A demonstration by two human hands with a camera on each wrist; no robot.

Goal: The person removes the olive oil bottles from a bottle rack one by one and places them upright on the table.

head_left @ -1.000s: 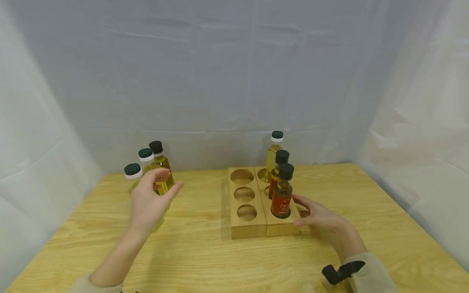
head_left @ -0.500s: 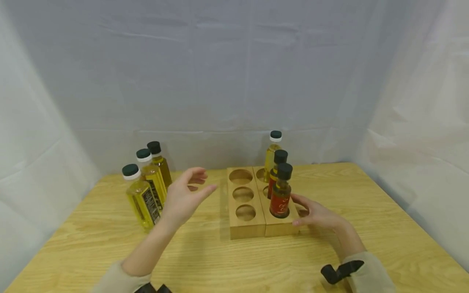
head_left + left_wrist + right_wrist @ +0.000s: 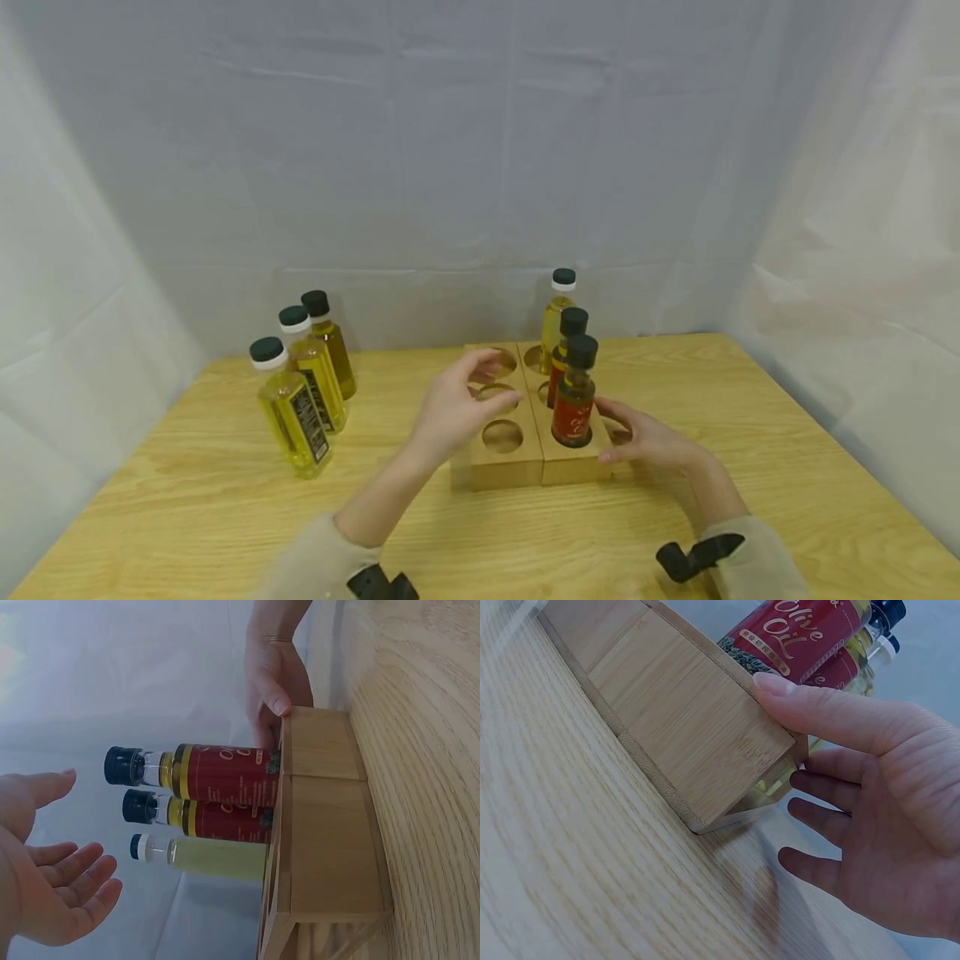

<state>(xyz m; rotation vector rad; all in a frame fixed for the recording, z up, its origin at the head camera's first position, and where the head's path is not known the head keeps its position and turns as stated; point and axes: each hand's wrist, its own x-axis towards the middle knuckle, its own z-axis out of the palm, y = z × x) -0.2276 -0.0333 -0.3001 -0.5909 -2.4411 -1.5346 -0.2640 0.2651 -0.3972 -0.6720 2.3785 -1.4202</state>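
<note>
Taking the wooden bottle rack (image 3: 517, 467) as the landmark: well to its left on the wooden table (image 3: 187, 517) stand three bottles of yellow oil in a close row, the nearest square-sided with a dark cap on a white collar (image 3: 288, 410), the next alike (image 3: 312, 370), the farthest round with a black cap (image 3: 330, 343).

The left hand (image 3: 450, 408) hovers over the rack's left block, above its three round holes (image 3: 502, 436), fingers spread and loosely bent, holding nothing; the left wrist view shows the palm open and clear of the bottles.

In the rack's right block three bottles stand upright: at the front a red-labelled olive oil bottle (image 3: 575, 398) with a black cap, behind it a second red-labelled bottle (image 3: 566, 350), and at the back a pale yellow bottle (image 3: 558, 312) with a white collar.

The right hand (image 3: 648, 440) rests against the rack's right side, fingers straight, thumb on the top edge by the front bottle, as the right wrist view shows.
</note>
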